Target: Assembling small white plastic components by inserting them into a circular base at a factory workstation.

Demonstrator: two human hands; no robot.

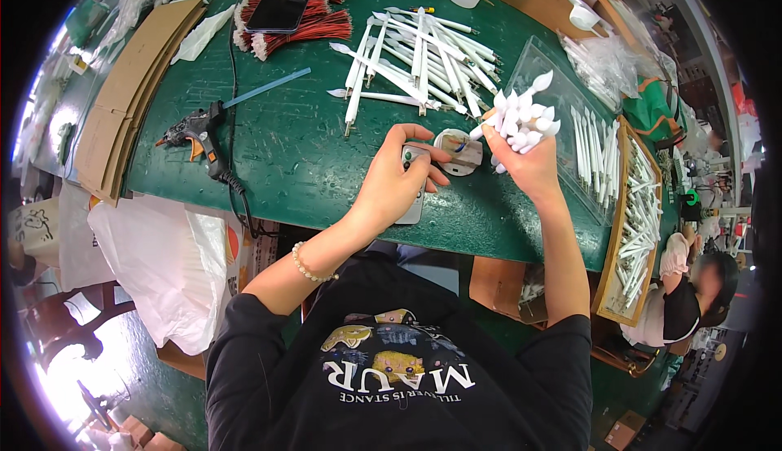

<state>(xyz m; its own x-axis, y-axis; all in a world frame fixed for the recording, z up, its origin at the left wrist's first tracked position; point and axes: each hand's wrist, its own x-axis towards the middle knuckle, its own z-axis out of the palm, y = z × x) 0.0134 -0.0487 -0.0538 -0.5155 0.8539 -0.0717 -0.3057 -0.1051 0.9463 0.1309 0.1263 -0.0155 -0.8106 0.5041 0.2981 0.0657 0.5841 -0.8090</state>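
My right hand (525, 166) is closed around a bunch of white candle sticks with flame-shaped tips (521, 117), the tips pointing up and away from me. A small round container (466, 156) stands on the table just left of that hand. My left hand (397, 176) is at the container's left side, its fingers curved and apart, with nothing visible in them. Partly under the left hand lies a pale, flat object with dark round spots (413, 207). Beyond both hands, more white flame-tipped sticks (440, 68) lie in a loose, crossing pile.
A glue gun (199, 137) with a blue glue stick lies at left. Behind it, a dark phone (283, 3) rests on red wire bundles (326, 28). A clear tray (562, 101) and a wooden box of sticks (635, 231) stand at right. Another person (676, 296) sits far right.
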